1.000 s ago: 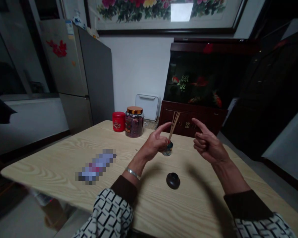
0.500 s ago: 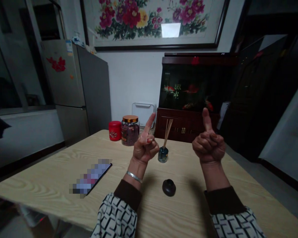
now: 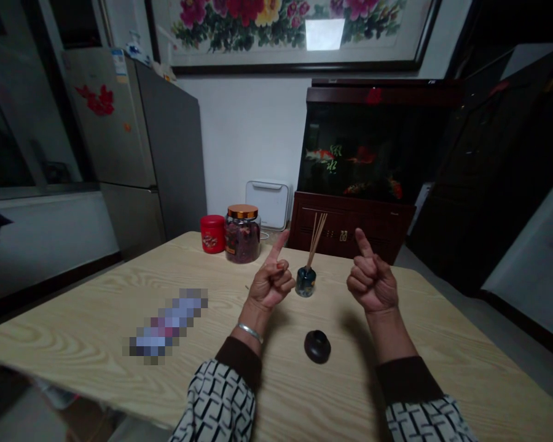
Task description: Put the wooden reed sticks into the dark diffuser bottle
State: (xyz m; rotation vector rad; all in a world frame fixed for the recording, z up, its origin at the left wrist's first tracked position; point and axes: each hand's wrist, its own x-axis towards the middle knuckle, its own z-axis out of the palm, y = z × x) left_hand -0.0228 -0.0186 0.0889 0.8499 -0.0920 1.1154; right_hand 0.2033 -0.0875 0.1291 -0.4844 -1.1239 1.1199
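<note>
Nearest you on the table (image 3: pixel 345 399), a dark round lid (image 3: pixel 317 351) lies between your forearms. Beyond it, your left hand (image 3: pixel 271 283) and right hand (image 3: pixel 373 283) are raised well apart, index fingers extended, others curled in. The reed bottle (image 3: pixel 305 283) stands between them, nearer your left. Farther back sit a red canister (image 3: pixel 212 234) and a copper-lidded jar (image 3: pixel 242 242).

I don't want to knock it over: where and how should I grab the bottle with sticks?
Hold the bottle around its body, probably from the near side: it stands upright, and sticks rise from its top, so reaching from above might bump them.
</note>
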